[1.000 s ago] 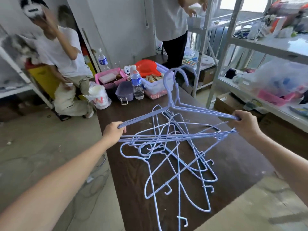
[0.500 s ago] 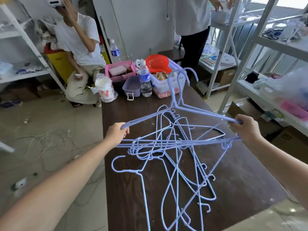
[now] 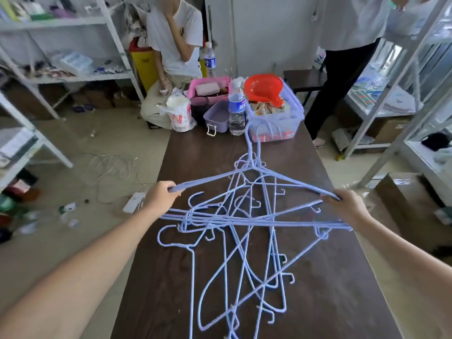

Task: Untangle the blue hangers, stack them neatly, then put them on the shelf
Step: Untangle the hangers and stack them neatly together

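Left hand (image 3: 160,195) and right hand (image 3: 348,205) each gripping an end of tangled blue hangers (image 3: 244,221), mid-table (image 3: 330,277), bins (image 3: 276,118) at far edge

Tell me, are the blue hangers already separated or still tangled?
Still tangled. The blue hangers cross through each other in one cluster over the table, while the left hand and right hand grip the top ones.

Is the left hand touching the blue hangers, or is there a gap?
Touching. The head view shows the left hand with its fingers curled around one end of the blue hangers; the wire runs straight into the fist, no gap.
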A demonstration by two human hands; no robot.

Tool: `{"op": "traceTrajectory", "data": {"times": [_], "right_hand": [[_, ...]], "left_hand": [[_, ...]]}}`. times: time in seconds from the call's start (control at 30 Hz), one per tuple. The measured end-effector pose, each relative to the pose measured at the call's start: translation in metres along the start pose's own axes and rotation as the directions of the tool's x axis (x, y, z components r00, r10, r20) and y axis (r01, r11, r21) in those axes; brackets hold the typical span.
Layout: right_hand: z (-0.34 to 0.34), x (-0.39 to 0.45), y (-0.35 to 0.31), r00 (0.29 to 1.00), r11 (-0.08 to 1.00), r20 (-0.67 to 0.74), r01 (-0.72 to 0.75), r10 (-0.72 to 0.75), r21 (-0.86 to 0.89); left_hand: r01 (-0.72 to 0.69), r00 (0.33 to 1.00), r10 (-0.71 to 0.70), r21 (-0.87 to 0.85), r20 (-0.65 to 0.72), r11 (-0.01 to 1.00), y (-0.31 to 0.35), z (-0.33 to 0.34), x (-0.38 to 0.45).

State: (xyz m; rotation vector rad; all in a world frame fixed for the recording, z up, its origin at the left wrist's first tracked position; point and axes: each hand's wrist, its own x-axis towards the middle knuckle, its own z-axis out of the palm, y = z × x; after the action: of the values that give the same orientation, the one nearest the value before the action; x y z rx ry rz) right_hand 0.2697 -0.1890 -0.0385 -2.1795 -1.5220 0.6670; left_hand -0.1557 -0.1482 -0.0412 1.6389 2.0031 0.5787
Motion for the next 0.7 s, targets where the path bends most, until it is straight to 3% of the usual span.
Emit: {"op": "traceTrajectory", "data": {"times": [0.17, 0.33, 0.4, 0.53, 0.7], "right_hand": [[0.014, 0.002, 0.000, 0.990, 0.996, 0.141, -0.012, 0.025, -0.090], [0.020, -0.002, -0.005, 0.988, 0.991, 0.153, -0.009, 0.030, -0.134], [0.013, -0.011, -0.009, 0.998, 0.999, 0.069, 0.011, -0.008, -0.042], [-0.004, -0.047, -0.011, 0.954, 0.968, -0.271, 0.179, -0.127, 0.175], [-0.013, -0.061, -0.014, 0.873, 0.929, -0.484, 0.229, -0.064, 0.291]], "left_hand": [[0.032, 0.999, -0.033, 0.064, 0.002, 0.997, -0.023, 0.008, -0.011], [0.016, 1.000, -0.016, 0.040, -0.010, 0.999, -0.030, 0.013, -0.021], [0.007, 0.998, -0.006, 0.008, -0.068, 1.000, -0.025, 0.003, -0.028], [-0.111, 0.955, 0.079, -0.097, -0.287, 0.989, -0.018, -0.023, -0.065], [-0.293, 0.896, 0.240, -0.090, -0.374, 0.952, 0.027, -0.066, -0.084]]}}
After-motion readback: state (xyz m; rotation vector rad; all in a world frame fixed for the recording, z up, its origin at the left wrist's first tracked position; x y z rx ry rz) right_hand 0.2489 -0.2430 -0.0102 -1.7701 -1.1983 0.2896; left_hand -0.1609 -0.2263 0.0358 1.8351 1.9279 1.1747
